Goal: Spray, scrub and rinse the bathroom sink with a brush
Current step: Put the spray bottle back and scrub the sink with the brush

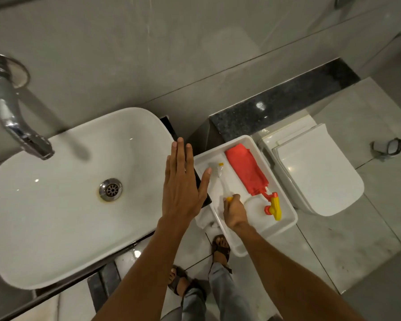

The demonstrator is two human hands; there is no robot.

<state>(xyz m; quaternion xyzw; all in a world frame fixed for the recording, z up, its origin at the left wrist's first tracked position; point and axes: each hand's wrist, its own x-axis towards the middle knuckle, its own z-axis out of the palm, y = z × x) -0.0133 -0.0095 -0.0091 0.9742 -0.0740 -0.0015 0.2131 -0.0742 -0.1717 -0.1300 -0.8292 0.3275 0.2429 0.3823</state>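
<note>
White tray (285,206) sits past the desk's right end. Folded red cloth (247,169) lies along the tray's far right side. White toilet (317,172), lid shut, just right of the tray. Black granite ledge (285,100) runs along the grey wall. Pale tiled floor (357,246) below.

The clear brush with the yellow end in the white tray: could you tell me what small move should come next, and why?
Probably lift the clear brush out of the white tray: the right hand already grips its yellow handle end, while the white sink looks dry and unscrubbed.
</note>
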